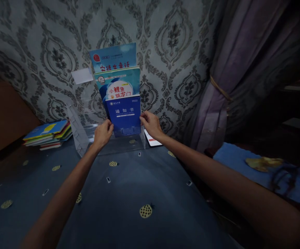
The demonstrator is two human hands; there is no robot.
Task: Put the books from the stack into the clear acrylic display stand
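Observation:
A small dark blue booklet (126,121) stands upright at the front of a clear acrylic book rack (113,148). My left hand (103,133) pinches its left edge, and my right hand (150,124) pinches its right edge; both hands are closed on it. Behind the booklet rises a teal picture book (134,77). Farther back, a taller light blue book (125,53) leans in the rack. The lower parts of both books are hidden by what stands before them. I cannot tell whether the booklet's bottom edge rests on the rack.
Left of the rack lies a stack of colourful books (48,131). A lit phone (152,140) is beside the rack's right end, partly behind my right wrist. Patterned wallpaper (174,38) backs the blue tablecloth (129,193). A tied curtain (212,114) hangs at the right.

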